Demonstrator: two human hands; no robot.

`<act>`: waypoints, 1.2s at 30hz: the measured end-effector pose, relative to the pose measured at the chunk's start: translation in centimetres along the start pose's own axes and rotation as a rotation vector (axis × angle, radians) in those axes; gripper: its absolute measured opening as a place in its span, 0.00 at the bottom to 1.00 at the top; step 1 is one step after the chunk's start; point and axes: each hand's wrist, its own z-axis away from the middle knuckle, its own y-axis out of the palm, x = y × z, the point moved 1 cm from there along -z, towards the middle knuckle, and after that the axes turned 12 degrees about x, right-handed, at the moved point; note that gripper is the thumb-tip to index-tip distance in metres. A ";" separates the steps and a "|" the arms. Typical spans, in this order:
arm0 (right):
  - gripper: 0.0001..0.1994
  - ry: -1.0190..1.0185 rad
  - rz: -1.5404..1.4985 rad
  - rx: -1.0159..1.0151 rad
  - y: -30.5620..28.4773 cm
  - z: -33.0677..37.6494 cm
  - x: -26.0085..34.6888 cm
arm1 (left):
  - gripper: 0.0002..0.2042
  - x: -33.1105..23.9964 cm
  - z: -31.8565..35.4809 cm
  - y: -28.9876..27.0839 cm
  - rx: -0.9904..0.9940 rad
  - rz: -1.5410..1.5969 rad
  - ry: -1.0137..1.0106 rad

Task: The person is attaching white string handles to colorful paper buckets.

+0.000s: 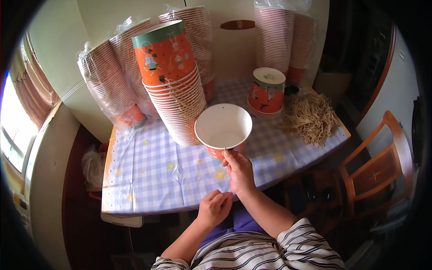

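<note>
An orange paper bucket (223, 127) with a white inside stands upright near the table's front edge, a small hole showing below its far rim. My right hand (241, 173) is closed at its near rim, thumb and finger pinching the edge. A thin string (230, 175) hangs from these fingers down to my left hand (215, 208), which is closed in a pinch just below, over the table edge. Whether the string passes through the bucket wall is hidden by my right fingers.
Left of the bucket rises a tall leaning stack of orange buckets (173, 94) with strings draped over it. A short upside-down stack (266, 93) and a heap of tan strings (312, 118) lie right. Plastic-wrapped stacks (105, 81) line the back. A wooden chair (375, 168) stands right.
</note>
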 end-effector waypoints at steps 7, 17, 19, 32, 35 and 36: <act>0.09 0.105 0.059 0.165 -2.4 0.7 -1.0 | 0.12 1.0 -2.5 -3.4 -0.043 -0.160 -0.070; 0.13 0.141 -0.052 0.146 -3.2 -0.3 -2.3 | 0.14 0.6 -10.6 -6.7 0.032 -0.463 0.163; 0.14 0.158 -0.063 0.128 -2.8 -0.2 -1.8 | 0.11 1.1 -11.2 -6.7 0.054 -0.439 0.187; 0.15 0.185 -0.099 0.127 -3.3 -0.2 -1.3 | 0.05 1.2 -12.8 -6.3 0.209 -0.394 0.185; 0.13 0.184 -0.035 0.087 -3.4 0.0 -1.4 | 0.10 0.8 -12.8 -6.4 0.237 -0.401 0.211; 0.13 0.184 -0.037 0.086 -3.4 0.0 -1.6 | 0.13 0.3 -12.9 -6.4 0.228 -0.441 0.268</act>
